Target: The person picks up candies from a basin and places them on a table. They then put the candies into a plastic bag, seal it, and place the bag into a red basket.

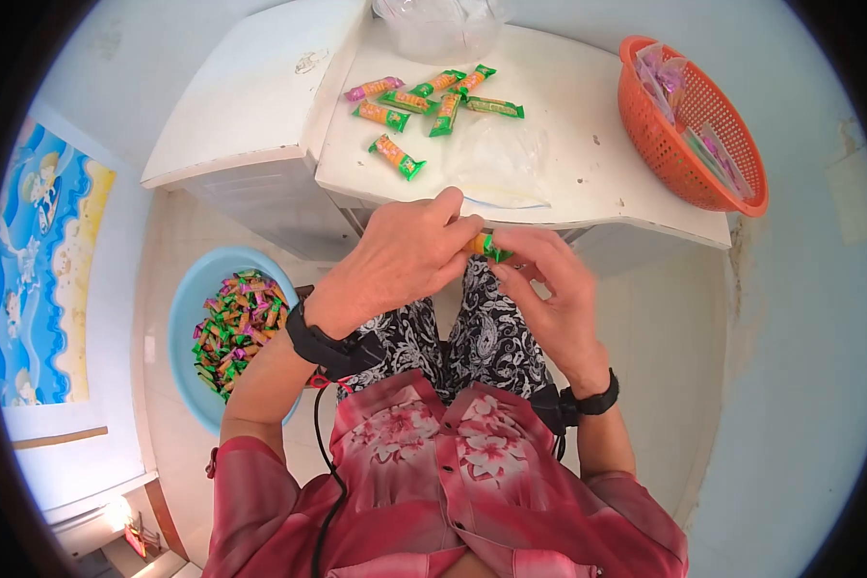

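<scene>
Between my two hands, just off the table's front edge, is a small wrapped candy (479, 245) in an orange and green wrapper. The fingers of my left hand (405, 252) are closed round one end and hide part of it. My right hand (555, 294) pinches the green twisted end with thumb and fingertips. Beyond them on the white table (588, 144), several similar wrapped candies (445, 114) lie loose, mostly green and orange, one with purple ends. A clear plastic zip bag (507, 159) lies flat beside them, nearest my hands.
A light blue basin (185, 318) full of wrapped candies stands on the floor to the left. An orange perforated basket (694, 144) with plastic packets sits at the table's right end. More clear plastic bags (443, 27) lie at the back. A wall borders the right side.
</scene>
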A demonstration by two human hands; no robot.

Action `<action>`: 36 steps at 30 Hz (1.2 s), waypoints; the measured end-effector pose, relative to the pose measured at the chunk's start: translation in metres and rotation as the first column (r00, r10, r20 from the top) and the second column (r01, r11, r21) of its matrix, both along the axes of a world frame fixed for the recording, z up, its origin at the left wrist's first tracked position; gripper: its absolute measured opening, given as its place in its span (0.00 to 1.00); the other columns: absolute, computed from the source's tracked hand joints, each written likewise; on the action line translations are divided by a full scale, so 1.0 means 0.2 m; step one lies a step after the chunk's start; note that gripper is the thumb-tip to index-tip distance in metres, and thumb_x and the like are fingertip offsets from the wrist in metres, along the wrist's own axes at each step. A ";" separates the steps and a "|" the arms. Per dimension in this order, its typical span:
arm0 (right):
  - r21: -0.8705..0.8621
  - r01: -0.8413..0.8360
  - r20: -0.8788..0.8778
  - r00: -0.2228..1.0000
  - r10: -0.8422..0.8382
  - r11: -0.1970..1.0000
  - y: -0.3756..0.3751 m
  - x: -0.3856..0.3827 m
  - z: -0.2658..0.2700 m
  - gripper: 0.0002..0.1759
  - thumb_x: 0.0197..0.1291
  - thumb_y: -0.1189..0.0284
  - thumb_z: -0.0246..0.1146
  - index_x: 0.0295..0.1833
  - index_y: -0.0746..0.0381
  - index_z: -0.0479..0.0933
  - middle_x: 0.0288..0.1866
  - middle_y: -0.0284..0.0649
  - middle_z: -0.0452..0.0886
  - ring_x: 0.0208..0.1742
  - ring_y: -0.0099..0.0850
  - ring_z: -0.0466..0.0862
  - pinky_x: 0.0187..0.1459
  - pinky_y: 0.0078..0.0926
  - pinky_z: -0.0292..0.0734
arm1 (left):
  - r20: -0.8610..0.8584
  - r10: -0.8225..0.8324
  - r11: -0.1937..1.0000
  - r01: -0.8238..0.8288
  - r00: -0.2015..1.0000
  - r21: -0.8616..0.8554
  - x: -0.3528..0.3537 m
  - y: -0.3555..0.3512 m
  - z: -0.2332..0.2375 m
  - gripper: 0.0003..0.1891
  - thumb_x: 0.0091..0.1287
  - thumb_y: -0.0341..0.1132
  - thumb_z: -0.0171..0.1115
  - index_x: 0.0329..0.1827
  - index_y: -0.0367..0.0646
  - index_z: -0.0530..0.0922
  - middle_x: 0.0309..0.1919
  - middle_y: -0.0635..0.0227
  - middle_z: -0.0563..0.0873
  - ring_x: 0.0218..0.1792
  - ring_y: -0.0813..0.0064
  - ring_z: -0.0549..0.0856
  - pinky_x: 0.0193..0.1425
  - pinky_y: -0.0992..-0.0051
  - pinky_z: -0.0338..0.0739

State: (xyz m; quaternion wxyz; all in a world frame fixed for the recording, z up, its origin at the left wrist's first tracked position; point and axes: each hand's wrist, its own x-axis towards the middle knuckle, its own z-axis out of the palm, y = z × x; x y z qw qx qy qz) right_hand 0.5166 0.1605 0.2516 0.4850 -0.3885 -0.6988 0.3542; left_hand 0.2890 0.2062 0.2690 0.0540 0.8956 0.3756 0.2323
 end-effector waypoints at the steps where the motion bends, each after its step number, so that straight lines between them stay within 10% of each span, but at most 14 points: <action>1: 0.011 0.023 -0.013 1.000 -0.023 1.000 -0.01 0.00 -0.01 0.19 0.70 0.86 0.71 0.64 0.64 0.86 0.59 0.41 0.87 0.51 0.29 0.91 0.47 0.24 0.88 | -0.006 -0.034 0.999 0.034 0.999 -0.012 0.00 0.00 0.00 0.19 0.65 0.33 0.74 0.59 0.46 0.86 0.43 0.64 0.80 0.35 0.57 0.88 0.36 0.59 0.82; 19: 0.433 0.144 0.149 0.962 -0.228 0.890 0.07 0.05 -0.16 0.14 0.64 0.86 0.76 0.54 0.65 0.87 0.55 0.45 0.89 0.45 0.32 0.92 0.43 0.28 0.90 | 0.226 0.127 0.973 -0.165 0.966 0.159 0.00 0.27 -0.20 0.14 0.68 0.35 0.77 0.51 0.42 0.84 0.45 0.60 0.84 0.48 0.53 0.85 0.53 0.57 0.81; 36: 0.286 0.250 -0.010 0.966 -0.258 0.925 0.09 0.09 -0.24 0.15 0.65 0.87 0.76 0.55 0.66 0.87 0.57 0.46 0.90 0.49 0.33 0.92 0.43 0.29 0.91 | 0.302 0.256 0.965 -0.259 0.918 -0.032 0.08 0.30 -0.26 0.13 0.69 0.36 0.76 0.52 0.41 0.88 0.41 0.64 0.86 0.42 0.64 0.89 0.47 0.66 0.85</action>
